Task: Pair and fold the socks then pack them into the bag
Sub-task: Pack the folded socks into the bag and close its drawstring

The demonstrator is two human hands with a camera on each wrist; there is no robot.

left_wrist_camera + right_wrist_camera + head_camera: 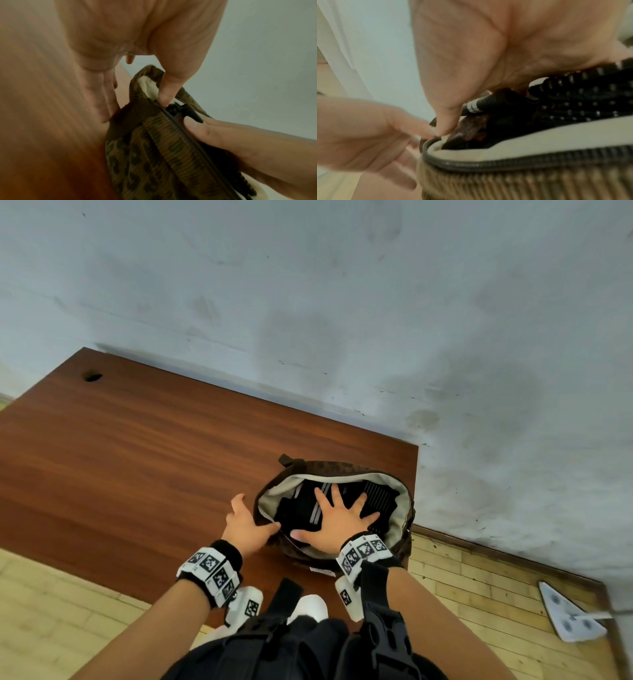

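The right hand (pixel 337 527), fingers spread flat, presses black socks (pixel 301 506) inside the bag (pixel 406 546) near the worktop's (pixel 137 457) right edge. The left hand (pixel 245 525) pinches the bag's rim.

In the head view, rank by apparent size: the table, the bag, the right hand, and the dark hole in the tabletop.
1. table
2. bag
3. right hand, spread flat on the socks inside the bag
4. hole

wrists: black bands (pixel 228 553), white checkered marker blocks (pixel 362 551) | chest: black harness (pixel 383 631)
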